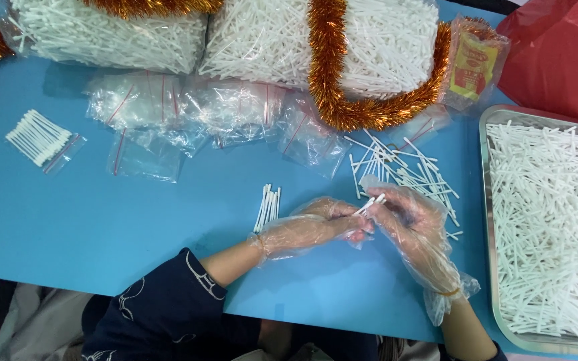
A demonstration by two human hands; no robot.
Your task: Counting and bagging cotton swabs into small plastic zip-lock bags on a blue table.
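Both my hands wear thin clear plastic gloves and meet over the blue table (102, 220). My left hand (316, 227) and my right hand (406, 220) together pinch a few white sticks (371, 203) between the fingertips. A small aligned bunch of white sticks (267, 206) lies just left of my left hand. A loose scatter of white sticks (403, 167) lies just beyond my right hand.
A metal tray (484, 200) heaped with white sticks stands at the right. Several empty clear zip bags (188, 113) lie in the middle, a filled one (41, 139) at left. Large bags of sticks (369, 40), orange tinsel (342, 100) and a red bag (563, 53) line the far edge.
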